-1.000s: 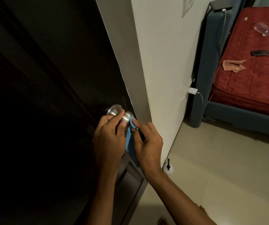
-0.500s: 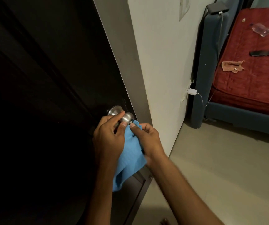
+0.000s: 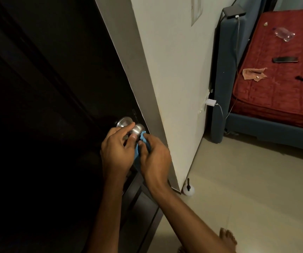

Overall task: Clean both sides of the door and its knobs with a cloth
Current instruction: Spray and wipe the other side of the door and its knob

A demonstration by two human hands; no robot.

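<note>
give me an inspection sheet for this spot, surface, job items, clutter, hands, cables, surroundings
Surface: dark door, in shadow; dirt cannot be judged.
Job's things: metal knob; blue cloth bunched against it.
Clutter: on the red mattress, a tan rag, a phone, a clear bottle.
Hands: left hand grips the knob; right hand pinches the cloth.
Cables: white charger in the wall, its cable running up the bed frame.
Surroundings: white wall, tiled floor, white doorstop.
</note>
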